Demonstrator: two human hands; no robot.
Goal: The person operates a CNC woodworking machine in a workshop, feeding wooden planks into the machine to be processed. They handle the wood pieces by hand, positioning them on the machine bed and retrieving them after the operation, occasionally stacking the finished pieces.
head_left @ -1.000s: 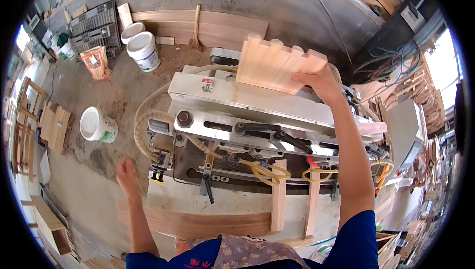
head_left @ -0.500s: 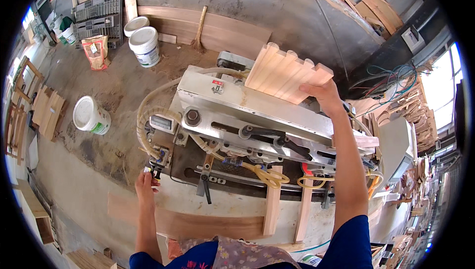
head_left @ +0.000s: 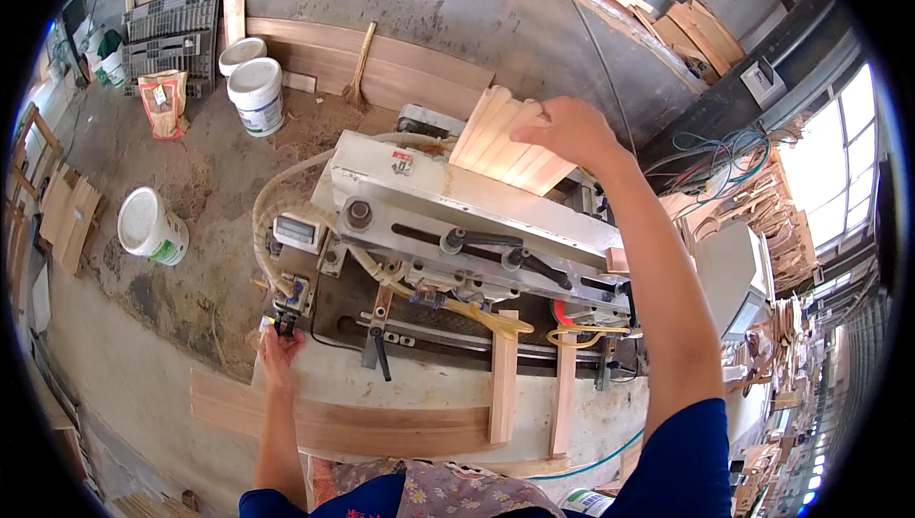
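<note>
Left hand [head_left: 278, 346] now reaches machine [head_left: 457, 223]; right hand [head_left: 570, 132] grips wooden stack [head_left: 500, 146].

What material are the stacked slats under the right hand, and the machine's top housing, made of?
Slats: apparently bare, unfinished wood, pale tan with visible grain. Housing: probably metal painted off-white, with flat rigid panels and scuffed, dusty edges.
</note>
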